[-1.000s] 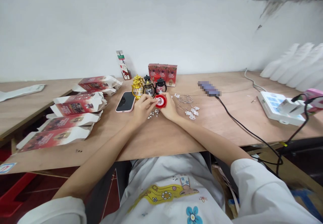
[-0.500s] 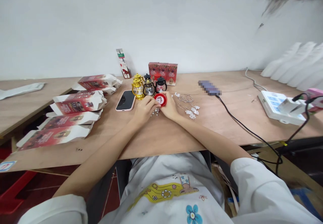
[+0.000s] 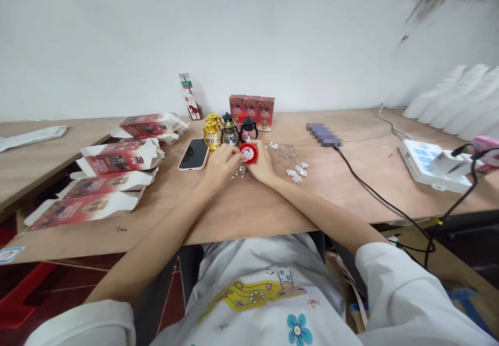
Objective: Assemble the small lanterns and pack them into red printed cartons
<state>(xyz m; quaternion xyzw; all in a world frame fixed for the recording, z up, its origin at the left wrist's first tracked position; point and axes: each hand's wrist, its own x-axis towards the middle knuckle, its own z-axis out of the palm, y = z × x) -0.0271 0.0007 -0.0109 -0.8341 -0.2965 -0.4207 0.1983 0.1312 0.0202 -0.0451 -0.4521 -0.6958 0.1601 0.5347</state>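
– Red disc (image 3: 249, 153) is sitting right between the two hands, just in front of the lanterns (image 3: 230, 137). Something whitish is showing inside its rim, too small for me to read.

– Ok, which hand is holding it?

– Right hand (image 3: 262, 164) for sure. That grip is closing around the disc from its right side. Left hand (image 3: 223, 164) is bending its fingers in at the opposite edge, but I honestly can't tell if that grip is pinching anything.

– What about those white bits (image 3: 242, 170)?

– They're lying loose on the desk (image 3: 249, 205), just below the disc and near the left fingers. Some wires (image 3: 287, 152) with white tags (image 3: 300, 170) are lying to the right of the right hand.

– And the lanterns, what colours are we seeing?

– Gold ones are standing on the left of the bunch, black ones beside them, and something red is peeking out behind. Three red boxes (image 3: 266, 114) are standing at the back by the wall.

– Is that a phone (image 3: 194, 154)?

– Yep, it's lying near the left hand. Open cartons (image 3: 117, 158) are lying further left, and a white power strip (image 3: 423, 164) is sitting way over on the right.
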